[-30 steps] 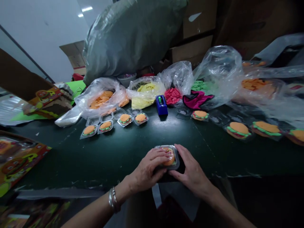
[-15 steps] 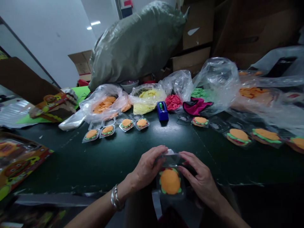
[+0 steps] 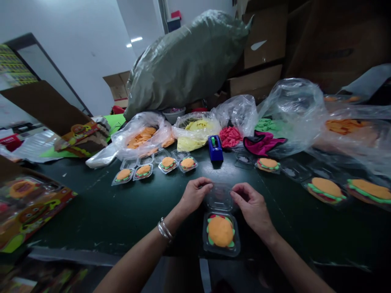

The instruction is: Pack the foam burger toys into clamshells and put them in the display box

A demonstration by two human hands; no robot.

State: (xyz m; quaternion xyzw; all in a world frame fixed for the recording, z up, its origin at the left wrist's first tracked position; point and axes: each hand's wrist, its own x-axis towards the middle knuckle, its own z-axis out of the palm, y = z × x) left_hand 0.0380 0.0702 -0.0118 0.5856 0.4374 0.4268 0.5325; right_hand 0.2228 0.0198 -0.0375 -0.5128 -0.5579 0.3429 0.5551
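Pinching a clear, square plastic lid [image 3: 219, 200] at opposite sides, the left hand [image 3: 193, 196] and right hand [image 3: 251, 206] each have thumb and fingertips almost together on its edge. And there's the round orange toy burger with green edging [image 3: 220, 231], in its clear plastic tray [image 3: 222, 252], bodyward of both hands and midway between them, right fingers slightly nearer, the open pack's long axis running lid to body!

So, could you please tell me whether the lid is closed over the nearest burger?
No, the clear lid is folded back, leaving the burger uncovered.
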